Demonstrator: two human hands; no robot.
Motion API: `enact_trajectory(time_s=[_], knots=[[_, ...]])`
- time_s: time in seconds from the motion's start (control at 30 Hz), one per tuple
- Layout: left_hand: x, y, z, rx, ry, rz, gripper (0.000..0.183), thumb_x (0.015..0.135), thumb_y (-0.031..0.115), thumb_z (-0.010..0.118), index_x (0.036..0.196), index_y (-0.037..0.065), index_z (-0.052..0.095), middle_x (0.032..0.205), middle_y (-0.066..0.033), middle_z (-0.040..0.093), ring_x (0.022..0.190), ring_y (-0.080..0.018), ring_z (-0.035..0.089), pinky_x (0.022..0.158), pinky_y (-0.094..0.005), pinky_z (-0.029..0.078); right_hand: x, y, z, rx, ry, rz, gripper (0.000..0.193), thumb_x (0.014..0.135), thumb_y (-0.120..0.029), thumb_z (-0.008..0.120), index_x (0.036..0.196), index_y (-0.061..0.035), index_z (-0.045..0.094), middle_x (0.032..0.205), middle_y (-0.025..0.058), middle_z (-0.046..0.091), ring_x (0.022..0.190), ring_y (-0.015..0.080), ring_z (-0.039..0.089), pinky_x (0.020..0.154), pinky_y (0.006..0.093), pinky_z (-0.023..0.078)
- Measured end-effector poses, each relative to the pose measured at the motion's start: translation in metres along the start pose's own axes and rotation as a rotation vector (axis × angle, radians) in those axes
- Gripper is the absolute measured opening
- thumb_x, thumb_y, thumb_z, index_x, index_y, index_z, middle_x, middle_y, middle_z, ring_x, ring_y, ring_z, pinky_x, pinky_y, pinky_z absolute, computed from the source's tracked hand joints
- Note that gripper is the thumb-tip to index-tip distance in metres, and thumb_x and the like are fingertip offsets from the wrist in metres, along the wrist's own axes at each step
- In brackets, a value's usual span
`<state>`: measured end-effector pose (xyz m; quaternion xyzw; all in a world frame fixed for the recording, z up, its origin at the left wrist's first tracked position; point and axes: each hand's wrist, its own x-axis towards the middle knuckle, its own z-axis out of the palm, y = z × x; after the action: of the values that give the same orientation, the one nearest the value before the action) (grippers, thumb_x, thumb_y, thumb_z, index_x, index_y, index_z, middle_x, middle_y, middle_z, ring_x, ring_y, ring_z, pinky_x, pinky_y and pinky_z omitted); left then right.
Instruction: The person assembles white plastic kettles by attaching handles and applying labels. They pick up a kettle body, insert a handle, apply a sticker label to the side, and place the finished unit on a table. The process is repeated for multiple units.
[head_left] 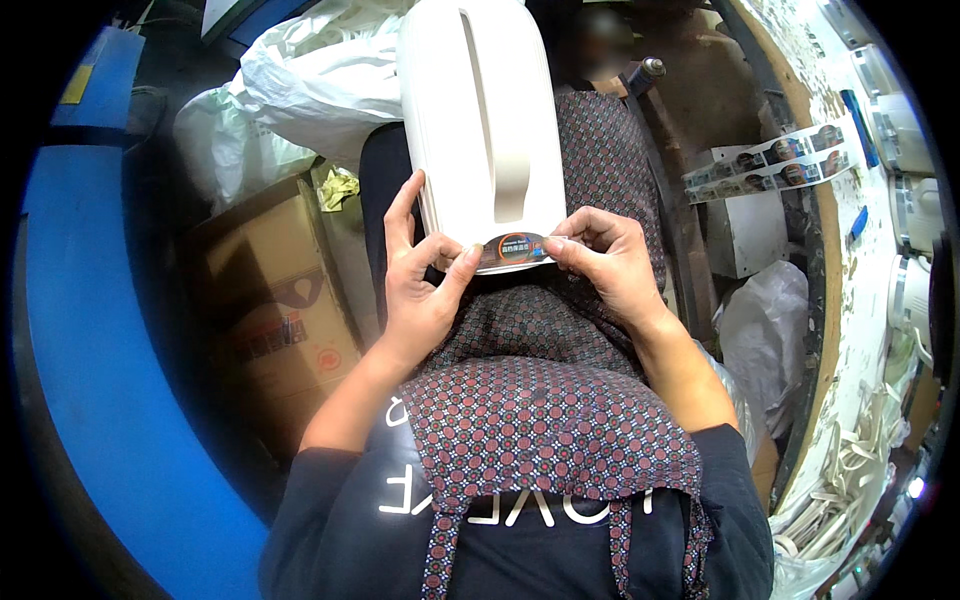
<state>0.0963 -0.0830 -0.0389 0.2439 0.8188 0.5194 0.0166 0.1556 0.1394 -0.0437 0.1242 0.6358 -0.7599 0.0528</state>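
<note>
A long white plastic jug [537, 120] with a strap-like handle along its upper face lies across my lap, its near end toward me. At that end is a small dark sticker [514, 248] with an orange arc and a blue patch. My left hand [422, 290] pinches the sticker's left end between thumb and forefinger, while another finger reaches up along the jug's side. The right end is pinched by the thumb and forefinger of my right hand [612, 262]. Whether the sticker is fully stuck down cannot be seen.
Sticker sheets [770, 165] hang over the edge of a worn white bench [845, 300] at right. White strips [840, 490] fill a bag there. A cardboard box [275, 300] and white plastic sacks [300, 85] stand left, beside a blue surface [110, 380].
</note>
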Motion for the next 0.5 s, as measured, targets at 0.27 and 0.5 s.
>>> enact_trajectory(time_s=[0.27, 0.5], knots=[[0.002, 0.002, 0.004, 0.018, -0.003, 0.005, 0.025, 0.087, 0.009, 0.066, 0.069, 0.002, 0.05, 0.15, -0.0239, 0.028, 0.14, -0.0398, 0.029, 0.113, -0.0526, 0.024, 0.001, -0.003, 0.003, -0.081, 0.014, 0.034, 0.01, 0.084, -0.009, 0.073, 0.085, -0.0003, 0.068, 0.072, 0.0, 0.065, 0.065, 0.0037, 0.055, 0.059, 0.019, 0.042], [0.001, 0.001, 0.003, 0.158, 0.004, 0.097, 0.026, 0.083, 0.006, 0.069, 0.068, 0.001, 0.049, 0.147, -0.0264, 0.033, 0.136, -0.0415, 0.035, 0.111, -0.0506, 0.027, -0.005, 0.002, 0.017, -0.559, 0.177, -0.337, 0.011, 0.08, -0.006, 0.073, 0.077, -0.0027, 0.064, 0.065, 0.0023, 0.058, 0.053, 0.0095, 0.052, 0.052, 0.024, 0.042]])
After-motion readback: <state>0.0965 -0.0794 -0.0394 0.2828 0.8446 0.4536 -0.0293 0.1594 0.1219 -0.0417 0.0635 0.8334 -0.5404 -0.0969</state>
